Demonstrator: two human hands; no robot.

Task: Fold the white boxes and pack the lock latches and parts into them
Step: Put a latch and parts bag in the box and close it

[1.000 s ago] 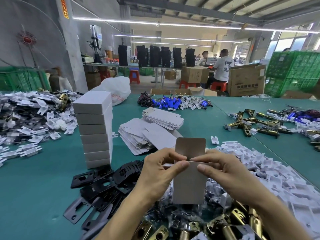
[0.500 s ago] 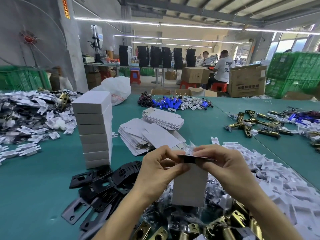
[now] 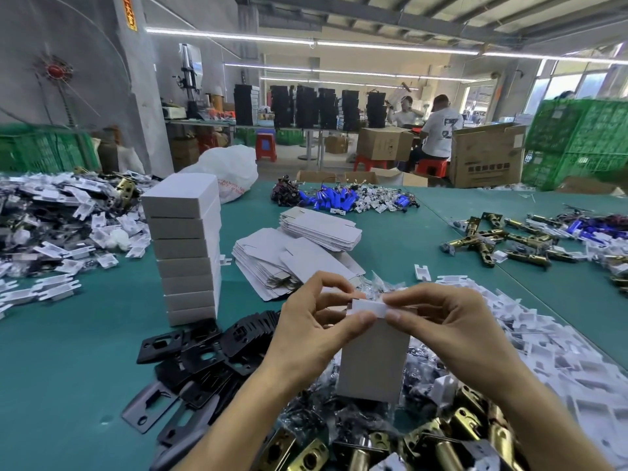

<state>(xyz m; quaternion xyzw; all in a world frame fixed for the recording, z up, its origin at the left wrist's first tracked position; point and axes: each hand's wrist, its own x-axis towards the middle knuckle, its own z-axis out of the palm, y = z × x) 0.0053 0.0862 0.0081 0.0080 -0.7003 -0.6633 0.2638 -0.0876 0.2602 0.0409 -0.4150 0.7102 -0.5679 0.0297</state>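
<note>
Several boxes done: a stack of closed white boxes [image 3: 185, 253] stands to the left of and beyond the upright white box [image 3: 372, 362]. I take these as finished, though their contents do not show.
Box in hand: the upright white box stands on end, with its lower end down among bagged parts [image 3: 419, 365]. Whether it rests on them I cannot tell.
Top flap: the top flap [image 3: 368, 306] is bent over the box's mouth and is not yet tucked in flat.
Left hand: the left hand [image 3: 306, 331] is curled at the box's upper left corner, its thumb and forefinger pinching the flap's left end.
Right hand: the right hand [image 3: 452, 328] pinches the flap's right end between thumb and forefinger.
Box against hands: only the top edge is in the fingers. The body hangs below both hands, between the wrists.
Contents: hidden, so I cannot tell whether a latch is inside.
Step, as judged: closing this box's top.
Left to do: plenty, it seems. Flat box blanks [image 3: 272, 260] lie in piles beyond the box, brass latches [image 3: 441, 447] nearer than it, black plates [image 3: 204, 355] to its left and white plastic parts [image 3: 543, 351] to its right.
</note>
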